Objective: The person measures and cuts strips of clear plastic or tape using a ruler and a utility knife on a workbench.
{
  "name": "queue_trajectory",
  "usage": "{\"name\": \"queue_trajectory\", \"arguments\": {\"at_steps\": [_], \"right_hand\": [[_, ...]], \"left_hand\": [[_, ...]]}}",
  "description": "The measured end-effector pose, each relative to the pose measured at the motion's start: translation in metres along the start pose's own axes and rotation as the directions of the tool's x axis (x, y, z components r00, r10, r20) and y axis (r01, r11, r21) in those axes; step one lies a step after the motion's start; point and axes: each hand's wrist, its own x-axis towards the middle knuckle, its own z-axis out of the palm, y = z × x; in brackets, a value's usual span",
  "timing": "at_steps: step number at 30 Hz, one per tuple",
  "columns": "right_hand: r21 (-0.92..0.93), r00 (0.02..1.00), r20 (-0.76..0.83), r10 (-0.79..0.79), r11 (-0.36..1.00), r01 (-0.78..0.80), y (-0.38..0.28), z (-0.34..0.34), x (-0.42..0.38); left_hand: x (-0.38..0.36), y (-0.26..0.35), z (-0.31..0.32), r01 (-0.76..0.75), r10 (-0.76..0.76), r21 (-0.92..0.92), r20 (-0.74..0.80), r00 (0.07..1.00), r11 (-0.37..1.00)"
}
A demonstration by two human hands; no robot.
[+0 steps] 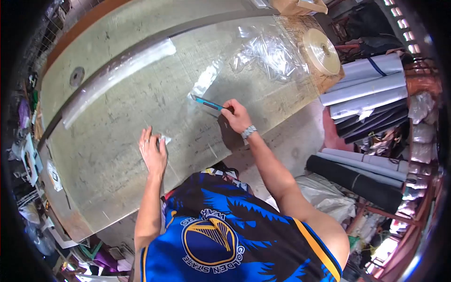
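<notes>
My right hand (236,116) is closed around a blue utility knife (208,103), whose tip points left to the near end of a shiny clear plastic strip (206,79) on the table (117,164). My left hand (152,150) rests on the tabletop with its fingers apart, beside a small clear plastic scrap (165,139). Whether the thumb touches that scrap is hard to tell.
A long clear strip (117,82) lies by a dark curved bar. Crumpled clear plastic (272,54) and a large tape roll (321,51) are at the far right. A grey disc (77,76) sits far left. Rolled sheets (371,80) stand off the table's right side.
</notes>
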Motion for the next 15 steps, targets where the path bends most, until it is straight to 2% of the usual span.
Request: {"name": "queue_trajectory", "arguments": {"at_steps": [4, 6, 8, 9, 12, 14, 15], "right_hand": [[0.313, 0.993, 0.047, -0.108, 0.946, 0.088, -0.011, -0.006, 0.042], [0.417, 0.976, 0.204, -0.074, 0.909, -0.018, -0.037, 0.007, 0.073], [0.244, 0.967, 0.235, -0.097, 0.969, 0.038, -0.043, 0.041, 0.11], [0.229, 0.95, 0.295, -0.099, 0.973, 0.031, -0.038, 0.063, 0.131], [0.085, 0.883, 0.459, -0.097, 0.994, 0.065, -0.031, 0.108, 0.181], [0.173, 0.835, 0.543, -0.086, 0.985, -0.011, -0.03, 0.123, 0.202], [0.131, 0.827, 0.556, -0.083, 0.991, 0.011, -0.027, 0.13, 0.216]], "left_hand": [[-0.029, 0.0, -0.014, 0.045, -0.045, 0.01, 0.002, 0.999, 0.999], [-0.048, 0.008, -0.016, 0.189, -0.186, 0.03, -0.091, 0.978, 0.982], [-0.07, 0.006, -0.022, 0.34, -0.297, 0.142, -0.256, 0.92, 0.93], [-0.08, 0.001, -0.026, 0.397, -0.336, 0.173, -0.301, 0.893, 0.901], [-0.098, -0.008, -0.041, 0.472, -0.321, 0.297, -0.438, 0.84, 0.83], [-0.107, -0.016, -0.051, 0.514, -0.38, 0.311, -0.4, 0.834, 0.8], [-0.109, -0.023, -0.056, 0.524, -0.401, 0.314, -0.38, 0.834, 0.792]]}}
